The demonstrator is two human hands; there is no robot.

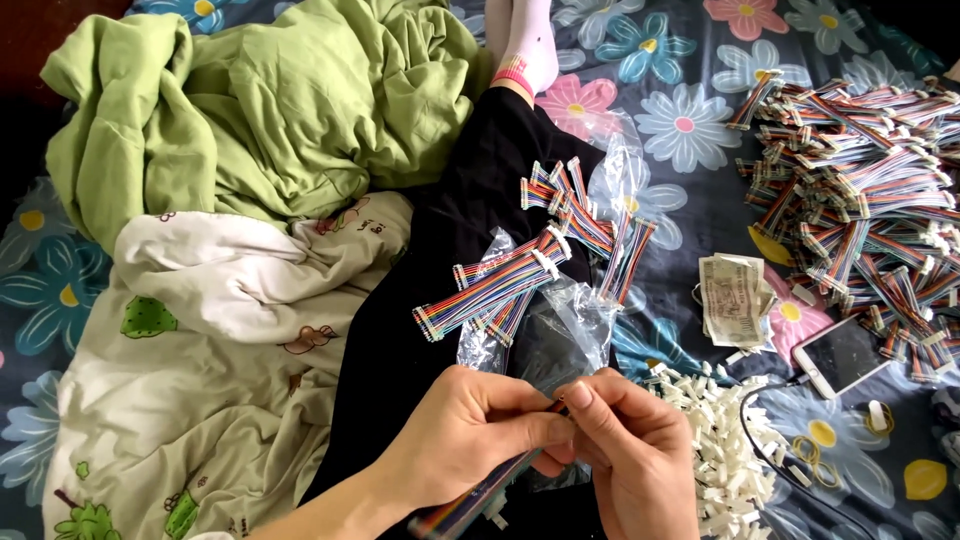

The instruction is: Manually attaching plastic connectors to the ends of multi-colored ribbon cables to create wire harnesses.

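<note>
Over the lap on the bed, the left hand (470, 425) and right hand (625, 450) together pinch the end of a rainbow ribbon cable (480, 500), apparently fitting it, so a white connector housing from the pile (720, 440) seems needed next.

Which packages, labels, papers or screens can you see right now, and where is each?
Clear plastic bags: crumpled, on the black-clad leg, under the rainbow cables.
Phone: right, face up on the flowered sheet, white frame, dark screen.
Folded paper notes: greyish-green stack left of the phone.
</note>
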